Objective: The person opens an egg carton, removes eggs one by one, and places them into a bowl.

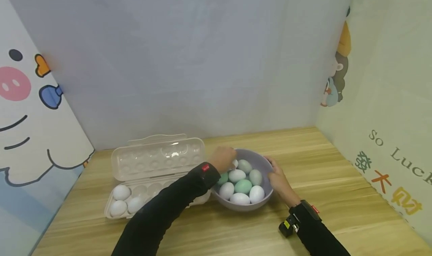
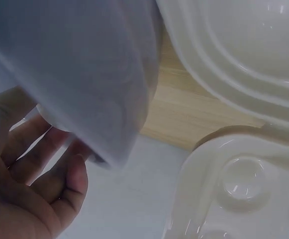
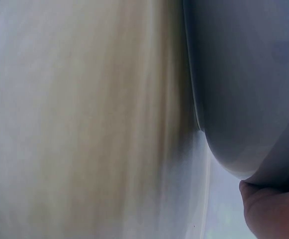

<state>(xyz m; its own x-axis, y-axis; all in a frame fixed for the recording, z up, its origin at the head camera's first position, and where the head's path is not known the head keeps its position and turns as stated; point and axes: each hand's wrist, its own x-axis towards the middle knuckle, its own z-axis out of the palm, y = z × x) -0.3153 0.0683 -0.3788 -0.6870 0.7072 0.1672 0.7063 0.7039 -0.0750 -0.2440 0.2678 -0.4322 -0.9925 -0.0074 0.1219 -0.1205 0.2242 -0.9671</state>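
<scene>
A grey-purple bowl [image 1: 245,208] holds several white, pale green and green eggs [image 1: 243,186]. Over its left rim reaches my left hand [image 1: 222,159], with the fingers curled round a white egg [image 2: 53,118] partly hidden by the rim in the left wrist view. My right hand [image 1: 279,179] grips the bowl's right rim; its thumb [image 3: 268,206] shows against the outer wall in the right wrist view. Left of the bowl lies a clear plastic egg carton [image 1: 116,162], lid folded back, with several white eggs [image 1: 120,192] at its left end. My left forearm hides part of the carton.
The wooden table [image 1: 303,154] carries the bowl and carton. A pale cloth wall [image 1: 202,61] rises behind, and printed panels stand at the left and right sides.
</scene>
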